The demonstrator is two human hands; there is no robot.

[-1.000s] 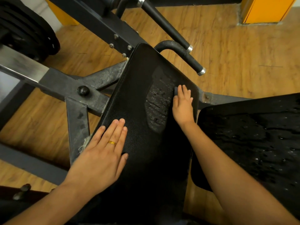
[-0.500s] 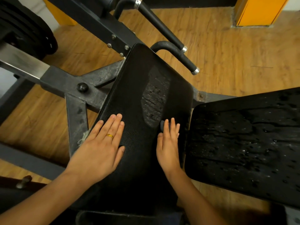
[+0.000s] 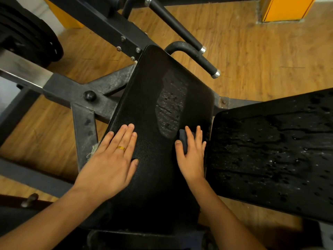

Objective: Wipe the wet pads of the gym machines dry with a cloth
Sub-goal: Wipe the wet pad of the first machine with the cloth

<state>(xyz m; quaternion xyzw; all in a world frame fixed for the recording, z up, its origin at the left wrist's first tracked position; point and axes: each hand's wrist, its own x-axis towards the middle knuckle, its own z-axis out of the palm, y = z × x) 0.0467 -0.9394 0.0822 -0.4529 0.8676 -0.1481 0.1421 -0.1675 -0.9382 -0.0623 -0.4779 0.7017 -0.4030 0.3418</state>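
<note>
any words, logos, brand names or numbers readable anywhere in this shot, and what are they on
No text can be read anywhere in this view.
Long black textured pad: no label or logo shows.
Wet black pad on the right: only water drops.
Stacked black weight plates: small pale marks, too small to read.
Orange panel: blank.

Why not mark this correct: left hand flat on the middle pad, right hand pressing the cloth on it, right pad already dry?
One point is wrong: the right pad is not dry; the head view shows it covered in water drops. The left hand lies flat on the middle pad, and the right hand presses the cloth on it.
</note>
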